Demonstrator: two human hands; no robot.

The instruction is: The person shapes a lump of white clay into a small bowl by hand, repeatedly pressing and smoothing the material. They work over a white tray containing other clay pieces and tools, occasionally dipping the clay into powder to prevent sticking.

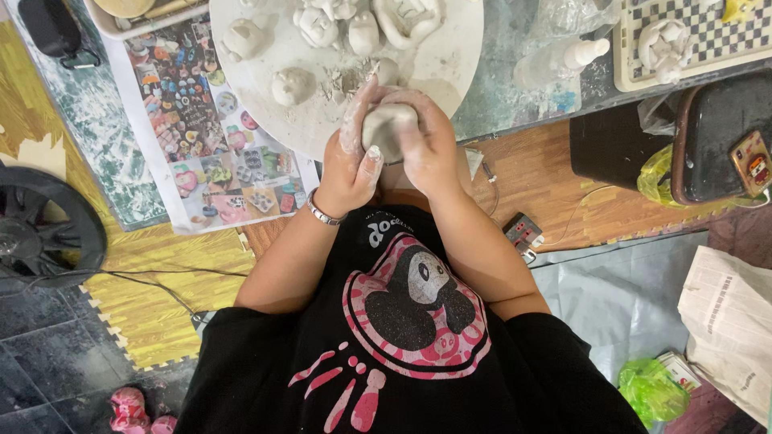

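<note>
A smooth grey lump of clay (pixel 387 126) is held at the near edge of a round white board (pixel 450 56). My left hand (pixel 351 165), smeared with clay and wearing a silver bracelet, cups the lump from the left with the thumb pressed on its front. My right hand (pixel 430 145) wraps over the lump from the right and top. On the board lie several small shaped clay pieces, among them a rounded ball (pixel 291 85) and a coiled figure (pixel 406 18), with loose crumbs beside them.
A printed sheet of colourful pictures (pixel 201 137) lies left of the board. A plastic squeeze bottle (pixel 559 60) and a checked tray (pixel 708 40) with a clay flower sit to the right. A black fan (pixel 44 229), a small power switch (pixel 523 233) and green bags are on the floor.
</note>
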